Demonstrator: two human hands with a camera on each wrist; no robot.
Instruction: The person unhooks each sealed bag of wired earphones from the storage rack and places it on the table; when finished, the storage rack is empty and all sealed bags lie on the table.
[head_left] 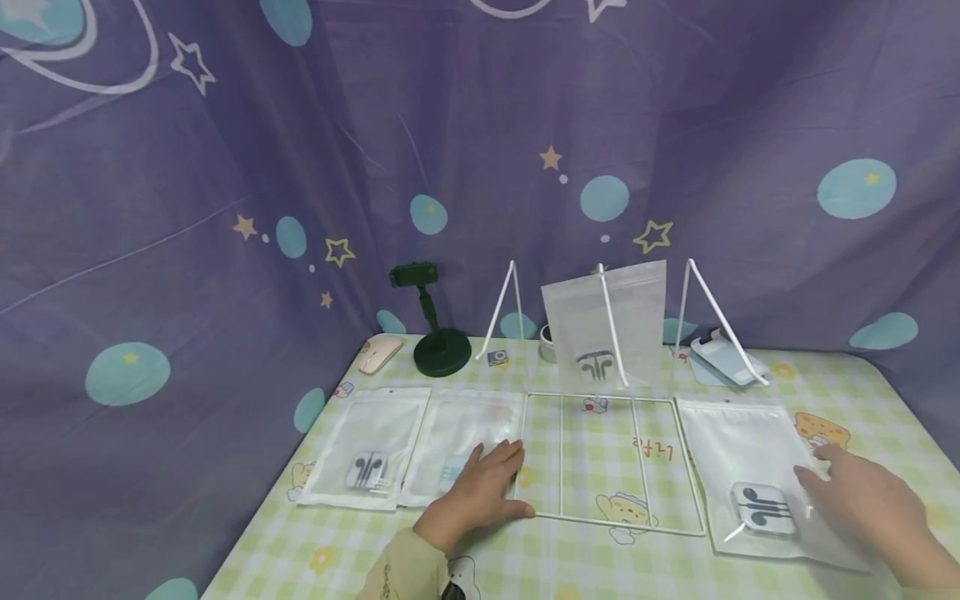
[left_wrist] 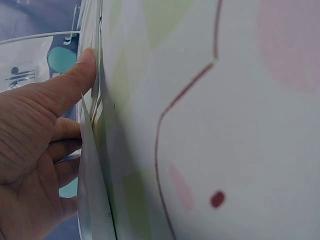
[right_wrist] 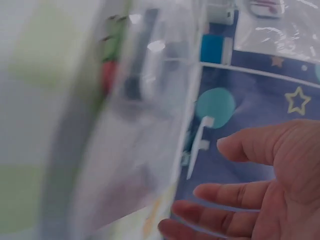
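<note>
My left hand [head_left: 480, 492] rests with extended fingers over the right edge of a zip bag [head_left: 480, 417] and the left side of a white wire rack [head_left: 615, 523]. Much of that bag's lower part is hidden under the hand. On the right, my right hand [head_left: 866, 504] hovers at the edge of another zip bag [head_left: 720, 450], fingers loosely spread. Wired earphones in a case [head_left: 765, 508] show through that bag. In the right wrist view, nothing sits between the thumb and fingers of the right hand [right_wrist: 245, 185], and the bag [right_wrist: 145, 125] beside it is blurred.
A bag with earphones [head_left: 577, 317] hangs upright on the rack's middle prong. Another zip bag [head_left: 375, 425] lies far left. Behind stand a pink mouse [head_left: 380, 354], a dark green phone stand [head_left: 442, 352], a small player [head_left: 497, 357] and a light blue holder [head_left: 723, 358].
</note>
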